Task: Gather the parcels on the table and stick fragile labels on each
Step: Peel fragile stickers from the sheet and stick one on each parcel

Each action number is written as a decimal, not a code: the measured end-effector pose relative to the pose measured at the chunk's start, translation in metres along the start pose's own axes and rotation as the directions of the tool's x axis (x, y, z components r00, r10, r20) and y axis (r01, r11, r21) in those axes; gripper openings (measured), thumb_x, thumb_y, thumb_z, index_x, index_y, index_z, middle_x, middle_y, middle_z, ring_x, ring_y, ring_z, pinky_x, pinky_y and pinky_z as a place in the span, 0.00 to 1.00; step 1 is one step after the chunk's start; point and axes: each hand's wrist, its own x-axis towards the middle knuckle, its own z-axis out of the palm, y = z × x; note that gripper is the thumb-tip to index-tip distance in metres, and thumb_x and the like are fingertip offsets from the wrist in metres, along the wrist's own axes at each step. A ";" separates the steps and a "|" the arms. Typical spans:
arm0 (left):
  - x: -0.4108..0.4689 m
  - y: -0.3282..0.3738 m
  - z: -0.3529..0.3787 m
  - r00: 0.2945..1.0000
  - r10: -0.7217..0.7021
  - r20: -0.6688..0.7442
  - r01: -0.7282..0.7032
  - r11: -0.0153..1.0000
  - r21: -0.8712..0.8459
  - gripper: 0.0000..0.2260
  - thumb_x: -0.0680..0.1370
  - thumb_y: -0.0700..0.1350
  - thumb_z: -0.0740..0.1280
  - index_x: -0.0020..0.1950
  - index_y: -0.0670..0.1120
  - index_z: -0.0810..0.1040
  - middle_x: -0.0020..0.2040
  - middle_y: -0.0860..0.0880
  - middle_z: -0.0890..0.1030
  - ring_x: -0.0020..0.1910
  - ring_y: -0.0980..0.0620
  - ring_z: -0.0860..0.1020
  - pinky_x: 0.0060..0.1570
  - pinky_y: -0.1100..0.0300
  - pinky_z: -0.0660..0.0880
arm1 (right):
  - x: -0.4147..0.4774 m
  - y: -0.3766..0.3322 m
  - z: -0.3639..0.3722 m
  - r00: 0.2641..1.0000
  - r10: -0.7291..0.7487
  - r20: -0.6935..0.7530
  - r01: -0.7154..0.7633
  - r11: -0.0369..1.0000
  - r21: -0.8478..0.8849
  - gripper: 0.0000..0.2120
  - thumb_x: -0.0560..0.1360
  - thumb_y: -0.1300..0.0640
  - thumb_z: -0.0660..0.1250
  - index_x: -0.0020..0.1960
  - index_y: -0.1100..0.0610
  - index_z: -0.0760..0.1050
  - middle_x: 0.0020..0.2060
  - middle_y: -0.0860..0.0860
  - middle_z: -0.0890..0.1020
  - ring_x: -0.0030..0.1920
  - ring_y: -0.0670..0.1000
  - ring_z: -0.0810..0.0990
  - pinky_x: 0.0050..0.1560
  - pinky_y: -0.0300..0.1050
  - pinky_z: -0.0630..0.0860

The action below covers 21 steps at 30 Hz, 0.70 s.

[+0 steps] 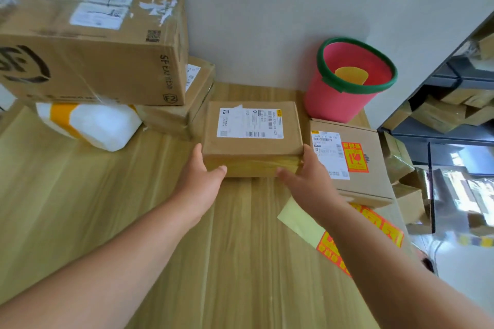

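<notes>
A small brown parcel (252,141) with a white shipping label lies in the middle of the wooden table (107,222). My left hand (201,179) grips its near left corner, thumb on the front face. My right hand (307,176) grips the near right corner the same way. To the right lies a flat brown parcel (358,168) bearing an orange fragile label (354,157). A sheet of orange fragile labels (385,230) lies under my right forearm, partly hidden. A large cardboard box (93,43) rests on a white padded parcel (99,123) and another brown parcel (187,104).
A pink bucket (344,83) with a green rim stands at the table's back right, against the grey wall. A shelf (454,125) stacked with cardboard boxes is off the right edge. A yellow backing strip (299,219) lies by my right wrist.
</notes>
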 end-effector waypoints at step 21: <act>-0.174 -0.066 -0.104 0.991 0.097 -0.096 -0.046 0.898 0.438 0.30 0.77 0.50 0.66 0.75 0.47 0.59 0.72 0.46 0.62 0.71 0.47 0.62 0.66 0.55 0.63 | -0.181 -0.019 0.093 0.963 0.266 -0.046 -0.249 0.942 0.227 0.29 0.76 0.48 0.67 0.72 0.53 0.60 0.67 0.50 0.71 0.60 0.49 0.71 0.54 0.44 0.68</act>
